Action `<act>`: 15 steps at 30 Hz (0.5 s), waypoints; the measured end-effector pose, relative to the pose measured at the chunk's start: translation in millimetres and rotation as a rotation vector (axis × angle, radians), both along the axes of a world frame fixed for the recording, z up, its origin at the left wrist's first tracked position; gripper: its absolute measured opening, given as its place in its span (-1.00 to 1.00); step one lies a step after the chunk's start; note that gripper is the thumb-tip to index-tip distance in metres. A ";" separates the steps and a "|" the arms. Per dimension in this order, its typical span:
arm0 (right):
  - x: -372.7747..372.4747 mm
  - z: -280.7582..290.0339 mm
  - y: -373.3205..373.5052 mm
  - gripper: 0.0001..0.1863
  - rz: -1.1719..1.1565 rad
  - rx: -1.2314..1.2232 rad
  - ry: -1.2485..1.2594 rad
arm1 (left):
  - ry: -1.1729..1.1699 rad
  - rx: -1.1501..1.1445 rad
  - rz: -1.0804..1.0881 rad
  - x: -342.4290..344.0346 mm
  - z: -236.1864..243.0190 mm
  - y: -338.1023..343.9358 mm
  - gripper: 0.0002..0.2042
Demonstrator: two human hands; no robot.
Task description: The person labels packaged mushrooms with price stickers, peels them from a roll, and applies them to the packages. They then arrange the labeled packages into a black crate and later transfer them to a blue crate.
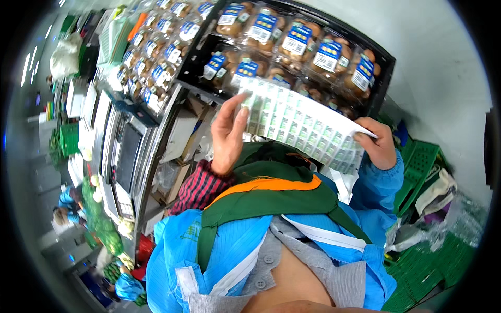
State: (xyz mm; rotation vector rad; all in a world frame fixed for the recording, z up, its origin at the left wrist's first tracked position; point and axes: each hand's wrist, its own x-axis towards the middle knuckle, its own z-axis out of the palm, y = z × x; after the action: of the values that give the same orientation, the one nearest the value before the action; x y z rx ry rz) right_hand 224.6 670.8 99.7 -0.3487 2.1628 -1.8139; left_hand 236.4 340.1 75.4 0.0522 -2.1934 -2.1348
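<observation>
Scanning from the left, I see clear plastic punnets (pixel 159 73) of brown produce massed beside a packed black crate (pixel 387 83); nearer, my left hand (pixel 228 133), partly open, pinches the left edge of a label sheet (pixel 300 122) between thumb and forefinger. That sheet stretches rightward, overlapping the crate's near side in my view, to my right hand (pixel 379 143), its fingers curled tightly onto the right end.

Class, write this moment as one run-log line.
left hand: holds sticker sheet | right hand: holds its other end | beyond: black crate of blue-labelled clear packs
</observation>
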 end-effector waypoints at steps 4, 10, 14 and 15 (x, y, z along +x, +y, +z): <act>-44.1 0.8 -65.6 -0.80 0.304 0.046 -0.031 | -0.001 -0.034 0.305 31.5 -15.4 -50.7 -0.65; -62.3 -2.0 -151.6 -0.79 0.579 0.011 -0.143 | -0.118 0.282 0.341 52.0 -8.2 -130.3 -0.43; -72.2 -18.6 -204.9 -0.86 0.263 0.072 0.219 | -0.189 0.353 0.258 60.7 -10.7 -186.5 -0.38; -74.5 -27.8 -221.4 -0.87 0.160 0.089 0.167 | -0.153 0.377 0.263 61.7 -19.3 -200.5 -0.37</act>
State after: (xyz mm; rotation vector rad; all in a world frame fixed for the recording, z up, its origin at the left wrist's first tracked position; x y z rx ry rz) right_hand 150.1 449.4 72.0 -0.6537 2.2444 -1.6477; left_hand 298.1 139.6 56.1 0.5114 -1.6993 -2.4146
